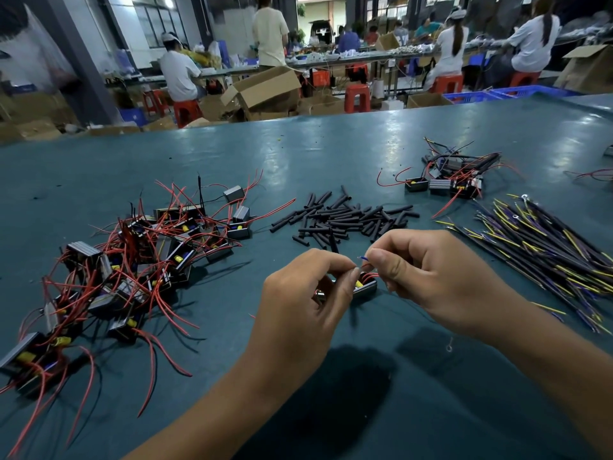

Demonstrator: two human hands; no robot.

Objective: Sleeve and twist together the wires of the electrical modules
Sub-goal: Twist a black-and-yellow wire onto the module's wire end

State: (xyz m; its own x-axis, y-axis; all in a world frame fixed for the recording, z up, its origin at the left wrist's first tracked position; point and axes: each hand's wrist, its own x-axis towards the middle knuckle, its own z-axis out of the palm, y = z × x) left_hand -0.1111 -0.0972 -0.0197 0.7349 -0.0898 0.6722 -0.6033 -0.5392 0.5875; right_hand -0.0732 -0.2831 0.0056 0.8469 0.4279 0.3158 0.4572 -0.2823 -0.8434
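Observation:
A small black electrical module (365,287) with a yellow part and red wires hangs just above the teal table, between my two hands. My left hand (298,303) pinches its red wire near the module. My right hand (441,277) pinches a thin blue wire end (363,258) that meets the red one between my fingertips. A black sleeve (333,242) pokes up behind my left fingers. Loose black sleeves (345,217) lie in a heap just beyond my hands.
A tangle of modules with red wires (132,260) fills the left of the table (298,151). A bundle of yellow, blue and black wires (547,247) lies at the right. A few joined modules (454,180) sit at the far right. People work at benches beyond.

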